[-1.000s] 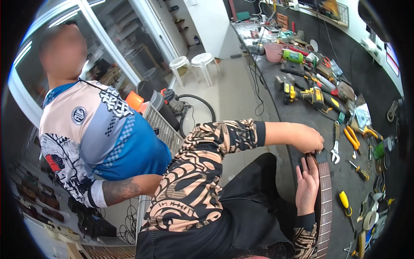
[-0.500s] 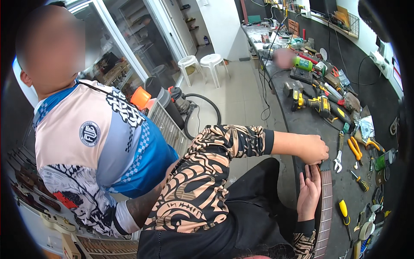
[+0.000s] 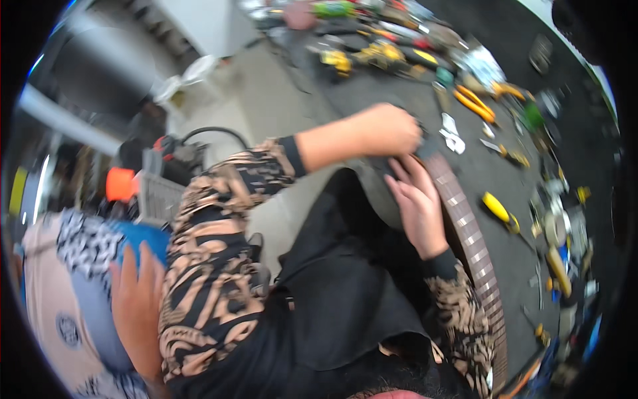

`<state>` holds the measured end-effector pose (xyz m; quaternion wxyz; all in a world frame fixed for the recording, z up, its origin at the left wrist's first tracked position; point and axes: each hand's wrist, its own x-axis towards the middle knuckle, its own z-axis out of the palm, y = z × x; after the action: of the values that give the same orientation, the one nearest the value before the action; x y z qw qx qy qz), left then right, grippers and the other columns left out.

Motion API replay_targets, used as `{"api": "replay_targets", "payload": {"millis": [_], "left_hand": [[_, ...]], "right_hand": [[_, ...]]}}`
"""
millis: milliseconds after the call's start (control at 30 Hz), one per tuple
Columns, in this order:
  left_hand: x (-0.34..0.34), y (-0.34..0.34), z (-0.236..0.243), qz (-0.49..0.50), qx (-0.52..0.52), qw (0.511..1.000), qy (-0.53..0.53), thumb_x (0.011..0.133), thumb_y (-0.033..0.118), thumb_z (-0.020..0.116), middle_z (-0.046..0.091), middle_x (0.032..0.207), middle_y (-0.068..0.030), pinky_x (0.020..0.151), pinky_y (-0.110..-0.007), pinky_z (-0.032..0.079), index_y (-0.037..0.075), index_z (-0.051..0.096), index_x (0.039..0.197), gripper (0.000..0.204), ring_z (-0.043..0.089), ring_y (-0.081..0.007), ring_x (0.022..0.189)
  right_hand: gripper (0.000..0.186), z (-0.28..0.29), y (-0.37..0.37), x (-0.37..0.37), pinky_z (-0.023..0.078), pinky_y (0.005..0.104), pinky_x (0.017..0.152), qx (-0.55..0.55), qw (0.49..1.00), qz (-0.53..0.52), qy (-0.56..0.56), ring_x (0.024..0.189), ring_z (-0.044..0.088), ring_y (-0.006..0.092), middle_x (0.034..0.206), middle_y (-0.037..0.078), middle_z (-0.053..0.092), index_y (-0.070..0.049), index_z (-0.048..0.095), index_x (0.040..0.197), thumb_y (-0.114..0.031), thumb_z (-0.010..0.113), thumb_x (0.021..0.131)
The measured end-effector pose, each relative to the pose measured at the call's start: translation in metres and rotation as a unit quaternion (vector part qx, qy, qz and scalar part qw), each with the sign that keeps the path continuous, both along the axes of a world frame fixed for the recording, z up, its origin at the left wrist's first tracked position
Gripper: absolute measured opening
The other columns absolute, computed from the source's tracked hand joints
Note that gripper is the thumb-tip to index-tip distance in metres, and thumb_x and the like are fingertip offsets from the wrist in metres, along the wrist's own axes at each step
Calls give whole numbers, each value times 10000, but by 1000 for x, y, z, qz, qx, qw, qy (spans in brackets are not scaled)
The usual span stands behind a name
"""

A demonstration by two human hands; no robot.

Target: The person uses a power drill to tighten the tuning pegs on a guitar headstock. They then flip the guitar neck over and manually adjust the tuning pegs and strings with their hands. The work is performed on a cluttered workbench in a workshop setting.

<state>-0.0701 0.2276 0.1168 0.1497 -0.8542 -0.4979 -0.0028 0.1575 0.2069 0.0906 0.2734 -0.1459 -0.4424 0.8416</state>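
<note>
A guitar neck with a brown fretboard and pale frets [image 3: 470, 239] runs along the bench edge on my right. My left hand [image 3: 393, 130] is closed in a fist at the neck's far end; what its fingers hold, if anything, is hidden. Just nearer to me, my right hand [image 3: 420, 207] lies against the neck's left edge, palm up with fingers stretched out. An adjustable wrench [image 3: 452, 137] lies on the bench beyond the neck. Closest to the fretboard's right side is a yellow-handled screwdriver [image 3: 497, 209]. The picture is smeared by motion.
Orange-handled pliers [image 3: 473, 105], a yellow drill [image 3: 385, 56] and several hand tools crowd the dark bench [image 3: 405, 86]. At the left, a person's hand [image 3: 136, 299] is beside my left sleeve. Farther off stand white stools [image 3: 199, 68] and an orange container [image 3: 121, 184].
The whole view has swung down and to the right, so the bench and my hands appear farther left. My hands keep their places at the neck. The other person's hand has come into view.
</note>
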Motion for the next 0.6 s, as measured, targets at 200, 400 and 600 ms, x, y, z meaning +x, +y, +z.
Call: {"api": "replay_targets", "payload": {"millis": [200,400,600], "left_hand": [[2,-17,36,68,-79,963,-248,996,205,697,744,1054,-115,909,-464,591,48,761,1058,180,730,-367,1045],[0,-18,40,32,-157,957,-243,947,85,704,707,1110,-140,971,-474,562,25,739,1130,195,697,-378,1091],[6,-9,43,51,-137,976,-165,975,157,699,704,1004,-123,866,-467,563,36,711,1027,132,701,-367,989]], "right_hand": [[719,-19,2,9,400,435,1284,-8,1000,-10,11,1631,357,328,1707,190,376,82,304,1673,-60,617,1042],[709,-20,2,10,403,437,1281,5,1000,-6,12,1628,360,325,1711,194,372,88,305,1669,-55,610,1046],[700,-19,1,10,402,437,1282,1,1000,-7,12,1627,361,322,1711,195,374,91,309,1665,-49,610,1048]]}}
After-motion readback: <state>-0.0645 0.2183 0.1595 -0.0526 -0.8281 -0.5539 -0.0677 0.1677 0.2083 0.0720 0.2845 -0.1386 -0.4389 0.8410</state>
